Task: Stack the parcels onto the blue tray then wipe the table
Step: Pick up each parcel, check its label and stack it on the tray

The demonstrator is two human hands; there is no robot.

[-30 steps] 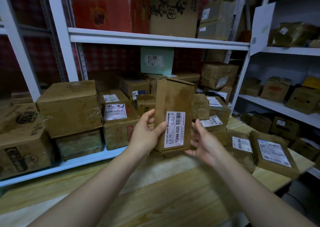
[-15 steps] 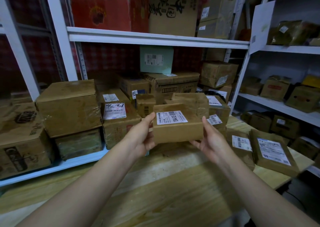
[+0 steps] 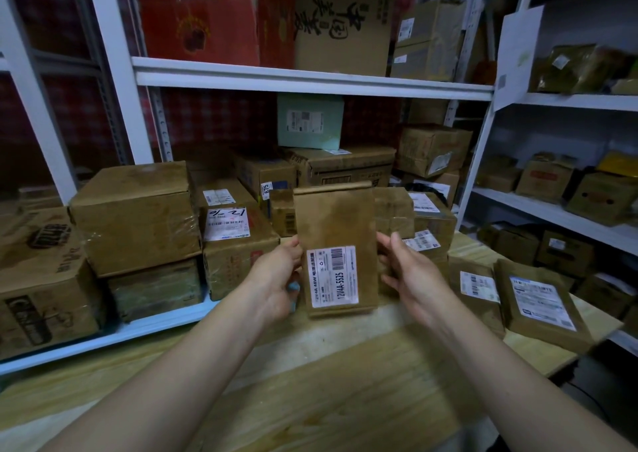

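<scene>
Two sets of fingers (image 3: 290,249) pinched the parcel (image 3: 335,224) by its long side edges. Flat a moment earlier, it now stood upright, label toward the camera, just over the table (image 3: 310,382). The left hand (image 3: 276,279) and right hand (image 3: 411,272) faced each other, palms inward, forearms converging.

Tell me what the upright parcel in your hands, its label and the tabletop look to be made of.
Parcel: brown cardboard or stiff kraft paper, matte and scuffed, with a folded seam along the top.
Label: white paper sticker, slightly glossy, printed with a barcode.
Table: pale wood with visible grain lines and a dull finish; it could be a wood-look laminate.
</scene>
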